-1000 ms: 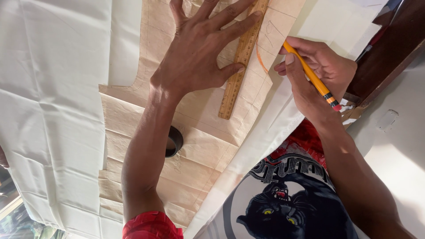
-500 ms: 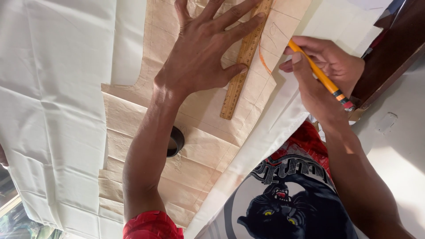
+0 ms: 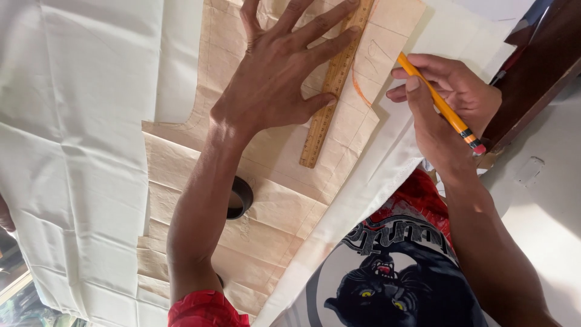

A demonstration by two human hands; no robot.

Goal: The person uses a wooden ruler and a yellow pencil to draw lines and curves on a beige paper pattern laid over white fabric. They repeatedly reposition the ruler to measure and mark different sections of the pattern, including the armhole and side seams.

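Two hands at work: left hand [image 3: 272, 91] spread flat, pinning wooden ruler [image 3: 334, 82] to brown paper pattern [image 3: 272, 200]. Right hand [image 3: 445, 112], at three o'clock of ruler, clamped on orange pencil [image 3: 439, 103], lifted slightly outward since a second ago, curved orange line [image 3: 361, 97] drawn.

A wooden ruler [image 3: 334, 85] lies slanted on tan pattern paper [image 3: 272, 200]; a yellow pencil [image 3: 439, 104] tilts beside it.

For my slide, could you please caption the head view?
Left hand pins a wooden ruler on tan pattern paper while the right hand holds a yellow pencil.
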